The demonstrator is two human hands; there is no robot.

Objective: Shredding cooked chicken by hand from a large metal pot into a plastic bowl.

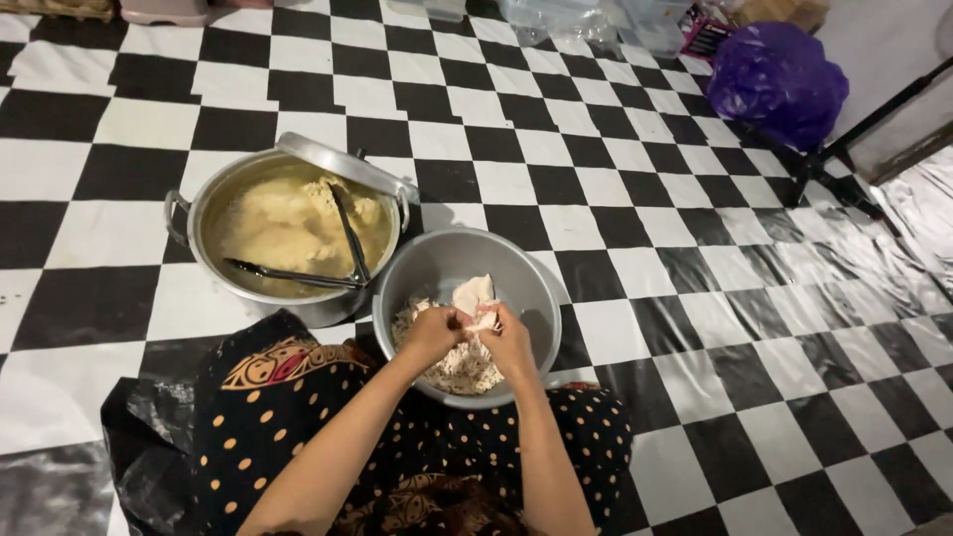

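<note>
Watching the head view from my station: the person sits on a black-and-white chequered floor [615, 149], legs in dark cloth with orange dots at the bottom of the frame. Both hands meet just below the middle of the frame, over a round grey metal bowl [437, 263]. The left hand [434, 333] and right hand [509, 342] each have their grip closed on one pale piece of cooked chicken [475, 298], fingers pinched on opposite sides of it, the piece held just above the bowl's contents. Under the hands lies a heap of pale shredded meat [459, 372], filling the near part of the bowl; the far wall is bare. Touching the bowl at centre left stands a large metal pot with side handles [213, 203], holding yellowish broth and more pale pieces, with dark metal tongs [342, 253] resting across it and a metal lid [347, 164] tilted against its far rim. At upper right sits a knotted purple plastic bag [779, 79]; clear plastic sheeting [893, 288] covers the floor on the right. My judgement on the shredding: it goes best by pulling along the grain in thin strips, keeping the piece low over the bowl so strands drop inside, and shifting the pinch closer to the tear as it shortens.
</note>
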